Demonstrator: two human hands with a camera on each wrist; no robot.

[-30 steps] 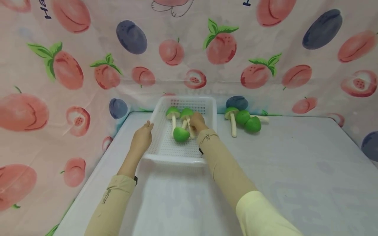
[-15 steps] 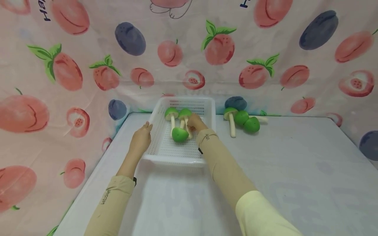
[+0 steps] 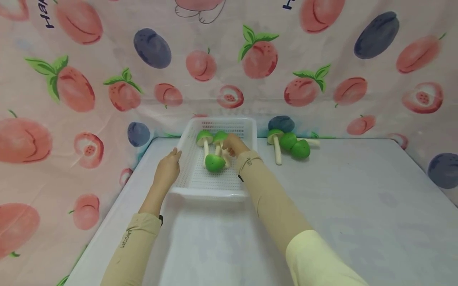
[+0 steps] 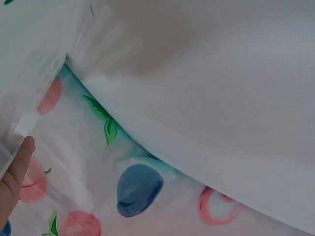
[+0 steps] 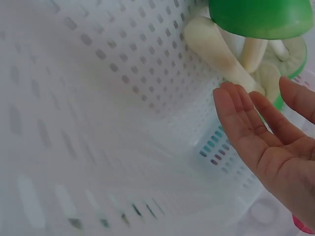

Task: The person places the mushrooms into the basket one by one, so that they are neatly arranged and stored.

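Note:
In the head view a white slotted plastic basket [image 3: 211,193] stands on the table and holds several toy mushrooms with green caps and cream stems. One green cap [image 3: 215,163] faces up at the near end of the group. My right hand [image 3: 234,145] is inside the basket over the rightmost stem [image 3: 227,158]. In the right wrist view its fingers [image 5: 246,118] are loosely extended beside a mushroom stem [image 5: 216,46], with a gap to the thumb. My left hand [image 3: 167,169] rests at the basket's left side, one straight finger [image 4: 18,164] against the outer wall; its thumb is hidden.
Right of the basket, several more green-capped mushrooms [image 3: 300,149] lie close together on the white table [image 3: 358,190]. A fruit-printed cloth [image 3: 229,51] hangs behind the table and along its left side.
My right hand has loosened its fingers and lifted slightly off the rightmost mushroom it was handling. The left hand stays at the basket's side. The head view has shifted slightly.

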